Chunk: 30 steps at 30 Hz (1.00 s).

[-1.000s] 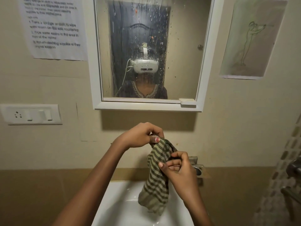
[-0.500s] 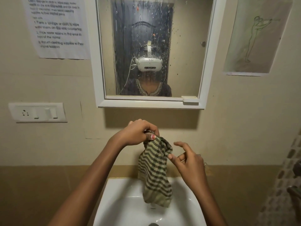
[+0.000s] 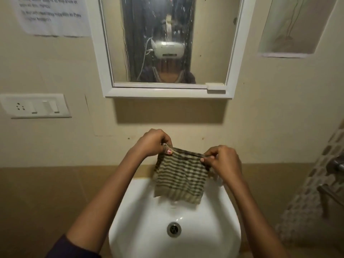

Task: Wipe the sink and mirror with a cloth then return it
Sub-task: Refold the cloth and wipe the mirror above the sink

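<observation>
One green-and-beige striped cloth (image 3: 179, 176) hangs spread between two hands: the left hand (image 3: 151, 143) pinches its top corner at ten o'clock, the right hand (image 3: 222, 161) pinches the other at two o'clock (both closed on the hem). It dangles above one white ceramic sink (image 3: 219, 229), below one white-framed, water-spotted mirror (image 3: 210, 43).

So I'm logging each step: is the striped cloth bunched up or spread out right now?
Spread out. The left hand and right hand each pinch a top corner of the striped cloth, which hangs flat above the sink.
</observation>
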Motion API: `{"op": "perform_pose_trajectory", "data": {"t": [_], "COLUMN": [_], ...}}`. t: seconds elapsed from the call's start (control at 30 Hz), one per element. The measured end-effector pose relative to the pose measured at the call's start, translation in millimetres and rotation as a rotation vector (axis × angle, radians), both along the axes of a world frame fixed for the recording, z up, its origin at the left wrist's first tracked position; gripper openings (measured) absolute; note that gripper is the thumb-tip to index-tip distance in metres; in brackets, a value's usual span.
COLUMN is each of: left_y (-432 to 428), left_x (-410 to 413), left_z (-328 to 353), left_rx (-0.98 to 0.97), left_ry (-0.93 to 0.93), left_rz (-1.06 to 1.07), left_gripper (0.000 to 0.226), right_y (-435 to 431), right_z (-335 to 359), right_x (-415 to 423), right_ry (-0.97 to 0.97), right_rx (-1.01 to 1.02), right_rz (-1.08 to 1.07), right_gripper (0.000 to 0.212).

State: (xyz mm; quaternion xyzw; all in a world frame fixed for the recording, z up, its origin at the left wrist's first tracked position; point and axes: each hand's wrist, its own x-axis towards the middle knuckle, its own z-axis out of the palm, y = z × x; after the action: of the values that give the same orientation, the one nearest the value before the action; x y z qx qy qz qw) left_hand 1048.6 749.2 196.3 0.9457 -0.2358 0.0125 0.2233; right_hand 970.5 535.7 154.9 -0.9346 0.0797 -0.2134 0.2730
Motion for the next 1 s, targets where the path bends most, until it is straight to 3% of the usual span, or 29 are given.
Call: {"op": "perform_pose_trajectory", "data": {"t": [0.17, 0.27, 0.5, 0.63, 0.77, 0.87, 0.93, 1.0], "left_y": [-54, -90, -126, -149, -166, -166, -165, -166], "left_x": [-11, -27, -59, -46, -31, -37, -45, -60], "left_z": [-53, -89, -196, -221, -244, -259, -273, -279], "left_rx": [-0.216, -0.32, -0.106, -0.187, -0.107, 0.038, 0.095, 0.159], "left_ry": [-0.032, 0.049, 0.441, 0.476, 0.445, 0.525, 0.474, 0.441], "left_rz": [0.002, -0.07, -0.335, -0.245, -0.161, -0.161, -0.22, -0.346], "left_gripper": [0.017, 0.02, 0.025, 0.015, 0.017, 0.037, 0.05, 0.049], "right_y": [-49, -85, -140, -152, -156, -150, -137, -128], "right_z": [-7, -29, -131, -160, -196, -212, -221, -239], "right_x": [-11, -32, -91, -75, -62, -73, -84, -97], "right_ry": [-0.013, 0.063, 0.559, 0.509, 0.485, 0.467, 0.44, 0.465], "right_rx": [-0.154, -0.219, -0.292, -0.238, -0.115, -0.038, 0.073, 0.015], "right_rz": [-0.076, -0.06, 0.11, 0.013, -0.028, 0.08, 0.21, 0.274], "right_gripper": [0.006, 0.008, 0.003, 0.011, 0.025, 0.037, 0.039, 0.047]}}
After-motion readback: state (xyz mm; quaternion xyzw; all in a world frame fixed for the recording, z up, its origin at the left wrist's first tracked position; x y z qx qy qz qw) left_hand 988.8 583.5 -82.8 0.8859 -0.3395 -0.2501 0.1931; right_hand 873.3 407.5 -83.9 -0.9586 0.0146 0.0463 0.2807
